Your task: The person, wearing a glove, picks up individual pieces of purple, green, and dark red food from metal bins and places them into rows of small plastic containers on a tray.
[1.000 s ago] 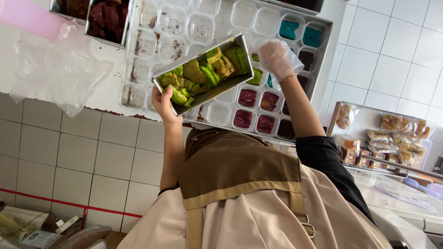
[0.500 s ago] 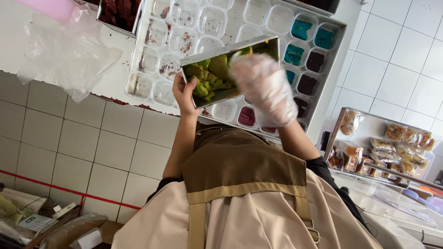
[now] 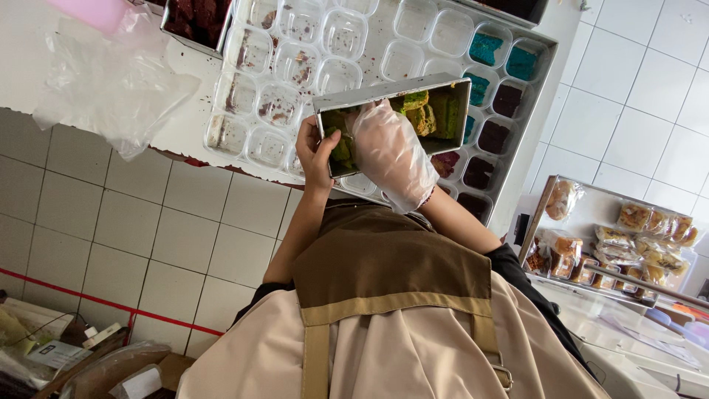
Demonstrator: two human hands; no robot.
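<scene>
My bare left hand (image 3: 316, 151) grips the near end of a long metal tin (image 3: 391, 92) and holds it above a clear plastic compartment tray (image 3: 295, 66). Green and yellow cake pieces (image 3: 436, 111) lie in the tin. My right hand (image 3: 391, 155), in a thin clear glove, reaches into the tin's near end over the green pieces. Its fingertips are hidden, so I cannot tell whether it holds a piece. Some of the tray's cups hold teal cake pieces (image 3: 487, 48) and dark red cake pieces (image 3: 480, 174); many cups hold only crumbs.
A crumpled clear plastic bag (image 3: 111, 74) and a pink container (image 3: 92, 11) lie left of the tray. Another tin with dark red cake (image 3: 192, 22) stands at the far edge. A shelf of bagged bread (image 3: 635, 229) is at the right. Boxes (image 3: 44, 347) sit on the floor.
My gloved right hand came from over the tray's right side down into the tin. The tin moved right and closer to me.
</scene>
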